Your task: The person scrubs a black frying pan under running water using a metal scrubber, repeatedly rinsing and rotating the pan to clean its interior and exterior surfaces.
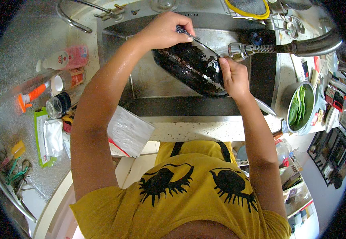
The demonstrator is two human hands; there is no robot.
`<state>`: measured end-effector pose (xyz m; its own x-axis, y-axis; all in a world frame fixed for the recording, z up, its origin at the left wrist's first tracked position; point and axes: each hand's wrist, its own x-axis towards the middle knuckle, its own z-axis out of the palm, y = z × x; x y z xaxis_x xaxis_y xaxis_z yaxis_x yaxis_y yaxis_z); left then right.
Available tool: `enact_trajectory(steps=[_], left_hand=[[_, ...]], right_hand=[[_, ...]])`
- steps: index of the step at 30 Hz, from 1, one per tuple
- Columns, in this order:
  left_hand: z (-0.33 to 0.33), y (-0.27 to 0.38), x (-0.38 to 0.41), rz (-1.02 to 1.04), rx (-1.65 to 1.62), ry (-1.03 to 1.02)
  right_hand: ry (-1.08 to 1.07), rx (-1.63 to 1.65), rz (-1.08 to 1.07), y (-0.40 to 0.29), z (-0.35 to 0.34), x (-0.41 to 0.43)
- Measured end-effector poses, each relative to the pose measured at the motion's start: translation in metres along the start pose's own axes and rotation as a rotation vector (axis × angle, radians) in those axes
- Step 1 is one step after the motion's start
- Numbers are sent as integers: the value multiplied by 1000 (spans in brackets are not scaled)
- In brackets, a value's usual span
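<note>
A dark round pan or wok (191, 65), its blackened outside patchy and wet, is tilted over the metal sink (149, 83). My left hand (173, 31) grips its upper edge and seems to hold something dark and mesh-like, perhaps a scouring pad, partly hidden by the fingers. With thumb and fingers, my right hand (235, 74) clasps the pan's right rim. Just above that hand, the chrome faucet head (235, 51) points at the pan, and water appears to run from it. The inside of the pan faces away from view.
A pot with green leaves (301, 104) stands on the counter at right. Bottles (68, 58) and jars (58, 106) line the left side. A clear plastic bag (129, 130) lies at the sink's front left. A second metal spout (74, 22) arches at upper left. A yellow-rimmed strainer (247, 7) is at the top.
</note>
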<state>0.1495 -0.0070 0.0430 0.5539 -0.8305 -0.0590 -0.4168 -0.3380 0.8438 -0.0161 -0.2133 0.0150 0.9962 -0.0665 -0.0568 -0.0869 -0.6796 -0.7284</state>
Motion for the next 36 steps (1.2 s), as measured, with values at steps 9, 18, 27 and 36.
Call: enact_trajectory(steps=[9,18,27,36], left_hand=[[14,16,7,59,63,-6],[4,7,0,-41,-13,9],[20,18,10,44,41,-53],[3,6,3,-88,7,-61]], right_hand=[[23,16,30,-6,0,1],[57,39,-32,-6,4,0],[21,-2,-1,-5,2,-1],[47,-24,-44,-9,4,-3]])
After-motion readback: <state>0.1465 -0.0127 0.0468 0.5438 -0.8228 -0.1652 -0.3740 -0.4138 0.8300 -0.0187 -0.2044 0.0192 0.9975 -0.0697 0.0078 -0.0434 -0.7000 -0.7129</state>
